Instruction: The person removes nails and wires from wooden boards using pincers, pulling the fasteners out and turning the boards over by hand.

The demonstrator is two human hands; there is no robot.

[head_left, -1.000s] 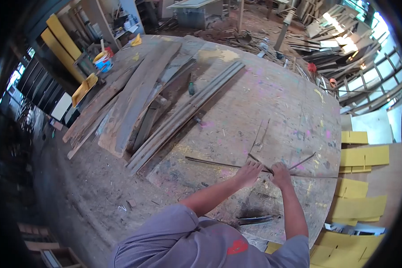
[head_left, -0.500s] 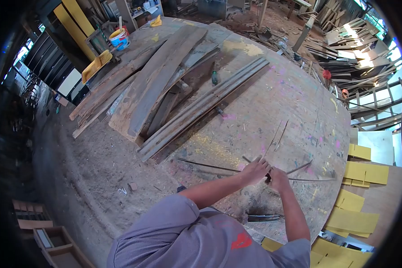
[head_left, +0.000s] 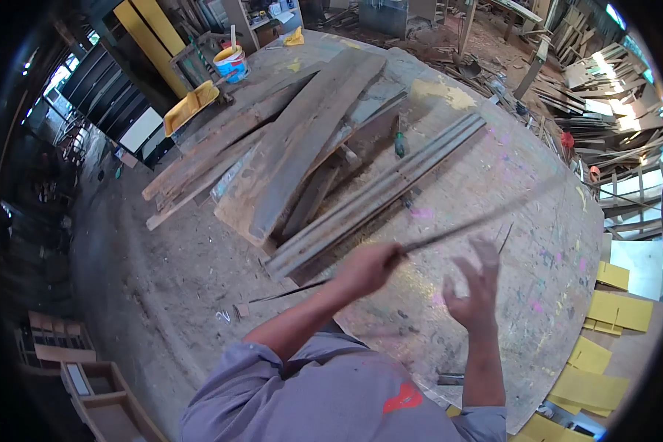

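My left hand [head_left: 368, 268] is closed around a long, thin dark strip [head_left: 486, 216], raised over the worktable [head_left: 527, 317]. One end of it points down past my left forearm; the other reaches up to the right and is blurred. What the strip is made of I cannot tell. My right hand [head_left: 474, 289] hovers to the right of my left hand, fingers spread, with nothing in it. Just beyond those fingers a second thin dark strip [head_left: 506, 238] shows, partly hidden by the hand.
Worn wooden planks [head_left: 320, 121] are piled on the table's far left, beside long grooved rails [head_left: 379, 193]. A green-handled tool [head_left: 399, 144] lies between them. At the far end stand a paint bucket [head_left: 231, 65] and a yellow tray [head_left: 191, 107]. Yellow panels [head_left: 619, 312] lie at right.
Both hands were together over several crossed strips on the table. Now they are apart: my left hand has moved left and lifted a strip, and my right hand has opened.
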